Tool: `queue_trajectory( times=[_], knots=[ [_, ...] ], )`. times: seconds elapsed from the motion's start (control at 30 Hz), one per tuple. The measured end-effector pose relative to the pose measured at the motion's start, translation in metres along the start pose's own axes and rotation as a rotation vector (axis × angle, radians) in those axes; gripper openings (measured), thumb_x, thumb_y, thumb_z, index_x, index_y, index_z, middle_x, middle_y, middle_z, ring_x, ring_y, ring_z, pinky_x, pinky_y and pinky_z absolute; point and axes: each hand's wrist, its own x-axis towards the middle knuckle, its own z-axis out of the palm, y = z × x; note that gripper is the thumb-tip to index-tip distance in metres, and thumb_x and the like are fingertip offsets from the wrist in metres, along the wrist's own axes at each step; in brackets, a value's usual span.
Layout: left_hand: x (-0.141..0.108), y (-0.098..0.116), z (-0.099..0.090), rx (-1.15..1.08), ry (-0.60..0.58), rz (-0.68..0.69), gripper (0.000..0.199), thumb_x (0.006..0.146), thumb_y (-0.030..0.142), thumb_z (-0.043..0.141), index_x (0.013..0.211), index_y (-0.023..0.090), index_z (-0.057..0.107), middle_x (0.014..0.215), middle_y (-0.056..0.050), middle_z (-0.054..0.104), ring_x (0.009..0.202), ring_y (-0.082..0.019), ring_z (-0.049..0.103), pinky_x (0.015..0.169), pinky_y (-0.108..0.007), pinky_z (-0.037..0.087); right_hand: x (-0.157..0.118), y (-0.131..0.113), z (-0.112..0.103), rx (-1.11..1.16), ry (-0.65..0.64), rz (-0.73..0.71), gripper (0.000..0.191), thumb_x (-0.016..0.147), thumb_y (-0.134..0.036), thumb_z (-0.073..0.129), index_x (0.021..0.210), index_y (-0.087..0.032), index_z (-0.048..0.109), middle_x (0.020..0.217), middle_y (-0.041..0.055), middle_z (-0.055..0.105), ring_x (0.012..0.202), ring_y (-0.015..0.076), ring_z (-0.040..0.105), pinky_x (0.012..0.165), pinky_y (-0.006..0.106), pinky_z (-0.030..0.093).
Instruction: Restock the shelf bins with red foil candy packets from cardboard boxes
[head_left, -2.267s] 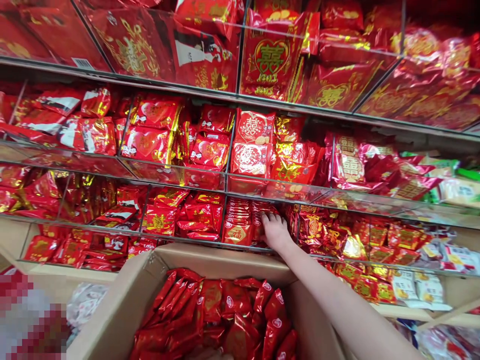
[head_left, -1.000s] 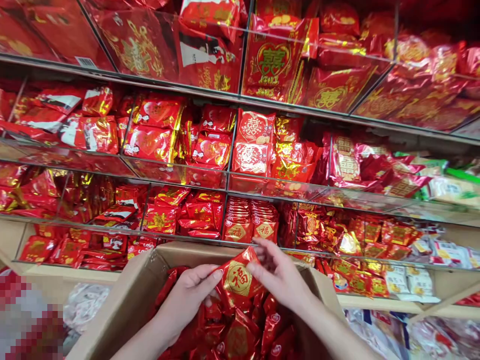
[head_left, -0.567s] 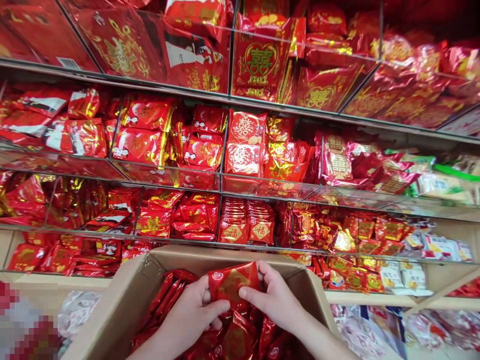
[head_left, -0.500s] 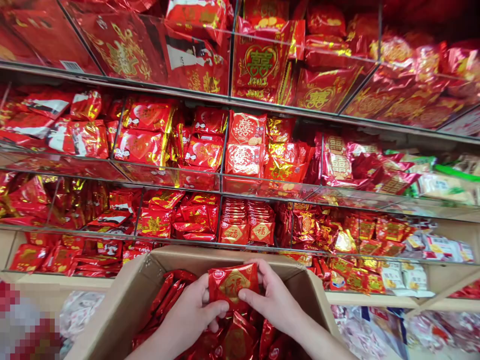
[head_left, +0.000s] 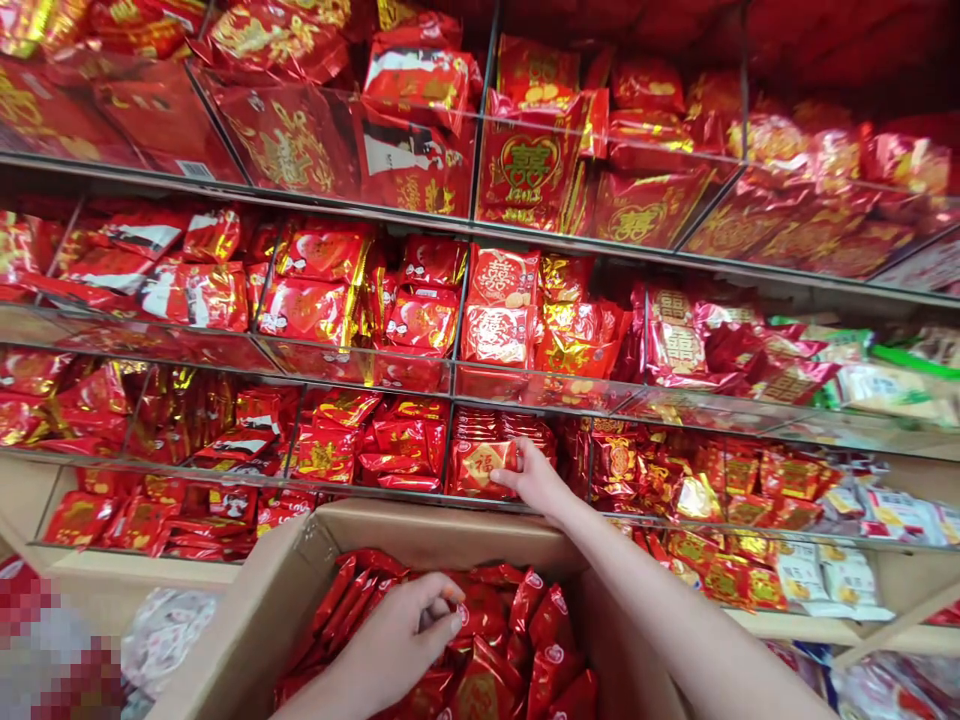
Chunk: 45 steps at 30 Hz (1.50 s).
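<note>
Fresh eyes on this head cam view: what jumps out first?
Probably the wall of shiny red-and-gold packets, ranked on shelves across most of the view. Next, the right hand, gripping a red packet with a gold diamond at a lower compartment, just beyond the open cardboard box. That box, bottom centre, holds many red packets, with the left hand over them.

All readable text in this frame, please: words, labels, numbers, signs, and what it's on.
"福": red packet in the right hand.
"囍": heart-marked bag, top row; also the next bag right.
"囍": pale-printed packets, middle row.
"囍": pink packets, middle row.
"LO…", rest unclear: small packet, lower left.
Too small or blurred: white packets lower right, barcode digits, most other print.
</note>
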Motion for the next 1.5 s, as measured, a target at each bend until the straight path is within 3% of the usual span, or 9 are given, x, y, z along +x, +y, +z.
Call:
queue_trajectory(
  times=[0.13,0.3,0.47,0.6,0.67,0.83,1.03,1.17,1.5],
  knots=[
    [-0.003,-0.002,0.004,0.032,-0.036,0.011,0.014,0.077,0.028,0.045,0.082,0.019,0.055,0.06,0.006,0.044,0.057,-0.011,0.041,0.055,-0.022,0.033,0.002,0.0,0.014,-0.121,-0.02,0.031,0.033,0.068,-0.032,0.064,0.093,-0.016,0.049,0.09,0.0097,0.065,0.082,0.0226,0.063,0.07,0.034,0.047],
    [-0.004,-0.002,0.006,0.179,-0.053,0.01,0.011,0.075,0.027,0.046,0.079,0.021,0.055,0.059,0.006,0.046,0.057,-0.011,0.041,0.055,-0.021,0.034,0.004,-0.005,0.013,-0.298,-0.023,0.019,0.047,0.067,-0.024,0.067,0.106,-0.014,0.042,0.105,0.0155,0.06,0.096,0.0242,0.059,0.076,0.032,0.045],
    [-0.005,-0.005,0.012,0.294,-0.131,0.008,0.015,0.075,0.024,0.047,0.083,0.022,0.059,0.069,0.003,0.059,0.066,-0.013,0.052,0.062,-0.021,0.039,0.009,-0.02,0.015,-0.478,-0.086,-0.045,0.042,0.069,-0.028,0.067,0.102,-0.012,0.047,0.087,0.0144,0.065,0.084,0.0279,0.063,0.07,0.034,0.046],
    [-0.007,-0.009,0.013,0.354,-0.163,-0.05,0.02,0.074,0.026,0.049,0.089,0.025,0.062,0.078,0.001,0.064,0.074,-0.016,0.057,0.067,-0.024,0.042,0.007,-0.03,0.016,-0.602,-0.044,-0.068,0.046,0.07,-0.029,0.068,0.106,-0.011,0.047,0.103,0.0195,0.057,0.087,0.0299,0.061,0.068,0.037,0.046],
    [-0.008,-0.012,0.012,0.384,-0.167,-0.091,0.023,0.073,0.028,0.051,0.093,0.027,0.062,0.083,0.0,0.065,0.079,-0.017,0.058,0.071,-0.026,0.042,0.006,-0.031,0.015,-0.635,-0.048,-0.101,0.039,0.07,-0.028,0.068,0.101,-0.014,0.05,0.11,0.0175,0.053,0.089,0.0278,0.061,0.068,0.034,0.046],
    [-0.012,-0.022,0.012,0.468,-0.274,-0.114,0.027,0.069,0.027,0.055,0.094,0.029,0.063,0.086,0.0,0.066,0.08,-0.019,0.059,0.069,-0.027,0.042,0.005,-0.026,0.014,-0.662,-0.097,-0.187,0.03,0.073,-0.038,0.064,0.093,-0.018,0.053,0.094,0.0078,0.059,0.086,0.0225,0.061,0.069,0.029,0.046],
    [-0.011,-0.031,0.016,0.486,-0.289,-0.096,0.03,0.064,0.023,0.056,0.092,0.03,0.064,0.082,0.001,0.065,0.076,-0.018,0.058,0.065,-0.025,0.041,0.004,-0.031,0.014,-0.734,-0.078,-0.223,0.03,0.074,-0.028,0.064,0.1,-0.018,0.052,0.1,0.0118,0.057,0.085,0.0247,0.061,0.064,0.031,0.046],
    [-0.01,-0.037,0.019,0.5,-0.301,-0.105,0.03,0.064,0.025,0.057,0.092,0.03,0.064,0.081,0.001,0.064,0.076,-0.018,0.057,0.065,-0.025,0.042,0.006,-0.03,0.013,-0.738,-0.146,-0.32,0.025,0.074,-0.037,0.064,0.092,-0.023,0.055,0.09,0.005,0.061,0.08,0.0212,0.063,0.065,0.027,0.045],
    [-0.009,-0.043,0.025,0.565,-0.306,-0.088,0.03,0.063,0.022,0.057,0.092,0.028,0.065,0.084,0.0,0.069,0.077,-0.02,0.061,0.064,-0.026,0.043,0.012,-0.027,0.02,-0.759,-0.098,-0.322,0.029,0.077,-0.039,0.06,0.097,-0.019,0.054,0.09,0.0073,0.063,0.077,0.021,0.063,0.063,0.028,0.046]
  ],
)
